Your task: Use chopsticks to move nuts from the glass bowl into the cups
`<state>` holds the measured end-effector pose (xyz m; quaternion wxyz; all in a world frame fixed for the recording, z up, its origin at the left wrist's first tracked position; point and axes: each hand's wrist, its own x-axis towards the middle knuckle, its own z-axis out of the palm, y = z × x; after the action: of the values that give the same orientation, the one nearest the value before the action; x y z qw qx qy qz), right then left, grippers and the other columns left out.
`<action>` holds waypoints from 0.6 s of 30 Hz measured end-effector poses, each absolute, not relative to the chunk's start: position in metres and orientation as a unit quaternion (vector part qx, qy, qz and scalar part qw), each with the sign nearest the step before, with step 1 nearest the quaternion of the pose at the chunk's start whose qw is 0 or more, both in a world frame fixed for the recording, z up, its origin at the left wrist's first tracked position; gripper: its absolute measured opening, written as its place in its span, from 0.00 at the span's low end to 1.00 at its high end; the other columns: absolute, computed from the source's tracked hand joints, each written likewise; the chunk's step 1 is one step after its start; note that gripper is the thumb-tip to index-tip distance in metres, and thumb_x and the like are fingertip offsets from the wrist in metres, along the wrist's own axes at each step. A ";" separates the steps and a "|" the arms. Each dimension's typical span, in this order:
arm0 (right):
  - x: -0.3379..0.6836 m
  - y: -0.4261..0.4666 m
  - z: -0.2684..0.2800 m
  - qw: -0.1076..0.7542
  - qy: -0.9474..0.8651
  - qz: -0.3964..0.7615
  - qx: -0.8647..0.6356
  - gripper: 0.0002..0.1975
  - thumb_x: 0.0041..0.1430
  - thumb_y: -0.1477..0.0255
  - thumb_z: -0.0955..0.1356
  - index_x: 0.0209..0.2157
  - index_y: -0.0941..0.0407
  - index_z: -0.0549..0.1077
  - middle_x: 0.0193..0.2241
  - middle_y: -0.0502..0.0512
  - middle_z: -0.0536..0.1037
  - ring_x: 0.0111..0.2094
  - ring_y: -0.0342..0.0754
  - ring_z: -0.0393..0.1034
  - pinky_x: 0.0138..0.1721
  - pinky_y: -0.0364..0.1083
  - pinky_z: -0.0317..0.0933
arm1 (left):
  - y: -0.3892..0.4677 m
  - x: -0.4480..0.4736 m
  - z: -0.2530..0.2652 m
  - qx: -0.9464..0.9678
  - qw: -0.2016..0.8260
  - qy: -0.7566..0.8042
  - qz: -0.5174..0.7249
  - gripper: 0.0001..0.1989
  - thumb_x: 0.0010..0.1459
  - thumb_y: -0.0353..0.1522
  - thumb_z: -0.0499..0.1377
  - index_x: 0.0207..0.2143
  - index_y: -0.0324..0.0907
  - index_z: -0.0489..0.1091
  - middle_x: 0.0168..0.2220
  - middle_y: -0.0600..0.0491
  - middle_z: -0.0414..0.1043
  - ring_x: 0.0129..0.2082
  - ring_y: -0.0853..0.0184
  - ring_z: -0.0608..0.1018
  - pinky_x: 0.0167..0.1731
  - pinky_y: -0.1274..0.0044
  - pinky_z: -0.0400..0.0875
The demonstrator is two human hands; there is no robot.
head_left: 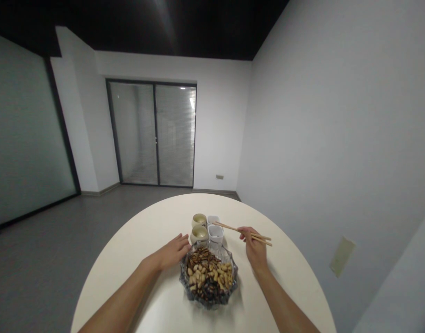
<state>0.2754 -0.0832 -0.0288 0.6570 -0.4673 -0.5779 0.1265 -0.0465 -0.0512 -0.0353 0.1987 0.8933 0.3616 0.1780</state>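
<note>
My right hand (254, 245) grips a pair of wooden chopsticks (233, 228), whose tips reach over the white square cups. One white cup (215, 234) stands nearer me, and another white cup (213, 218) sits just behind it. To their left are two yellowish round cups, a near one (199, 234) and a far one (199, 220). In front stands a clear glass bowl (233, 280) with peanuts (225, 276), pistachio-like nuts (196, 276), brown striped seeds (203, 257) and dark pieces (209, 290). My left hand (174, 251) lies with fingers stretched out beside the bowl's left rim.
Everything stands on a round cream table (146, 231) with a curved edge. A white wall (323, 138) with a switch plate (342, 255) rises close on the right. Beyond the table are a grey floor (59, 259) and glass doors (155, 134) with blinds.
</note>
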 end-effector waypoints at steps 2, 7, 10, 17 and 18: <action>0.276 -0.085 -0.026 0.663 -0.578 0.122 -0.460 0.24 0.65 0.52 0.63 0.32 0.56 0.79 0.23 0.52 0.74 0.26 0.48 0.67 0.28 0.45 0.62 | -0.049 -0.047 -0.038 0.894 0.197 0.358 0.182 0.28 0.70 0.48 0.39 0.52 0.43 0.71 0.58 0.50 0.69 0.64 0.56 0.61 0.67 0.63 0.44; 0.279 -0.099 -0.013 0.679 -0.574 0.134 -0.438 0.26 0.65 0.51 0.62 0.29 0.56 0.78 0.19 0.52 0.72 0.22 0.46 0.65 0.23 0.43 0.60 | -0.047 -0.047 -0.041 0.897 0.191 0.353 0.186 0.27 0.71 0.47 0.38 0.52 0.43 0.70 0.59 0.50 0.69 0.64 0.58 0.61 0.68 0.63 0.44; 0.279 -0.109 -0.005 0.687 -0.561 0.151 -0.435 0.29 0.66 0.49 0.60 0.25 0.57 0.76 0.15 0.51 0.69 0.20 0.45 0.64 0.21 0.42 0.59 | -0.047 -0.046 -0.040 0.898 0.188 0.354 0.183 0.28 0.71 0.47 0.38 0.52 0.42 0.71 0.58 0.49 0.69 0.64 0.59 0.61 0.68 0.63 0.44; 0.274 -0.119 0.005 0.664 -0.571 0.193 -0.442 0.34 0.64 0.45 0.59 0.18 0.57 0.73 0.11 0.49 0.64 0.15 0.42 0.58 0.17 0.41 0.53 | -0.051 -0.044 -0.033 0.899 0.181 0.350 0.189 0.29 0.71 0.48 0.38 0.50 0.42 0.73 0.54 0.48 0.72 0.61 0.57 0.65 0.67 0.62 0.45; 0.273 -0.120 0.006 0.658 -0.573 0.202 -0.445 0.34 0.63 0.45 0.59 0.18 0.57 0.73 0.10 0.49 0.63 0.15 0.42 0.57 0.16 0.41 0.52 | -0.051 -0.044 -0.032 0.900 0.179 0.350 0.186 0.29 0.71 0.47 0.37 0.50 0.42 0.72 0.55 0.47 0.72 0.61 0.57 0.65 0.67 0.62 0.44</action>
<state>0.2734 -0.1199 0.0059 0.6578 -0.4447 -0.5734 0.2020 -0.0441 -0.0509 -0.0323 0.1792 0.9004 0.3499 0.1864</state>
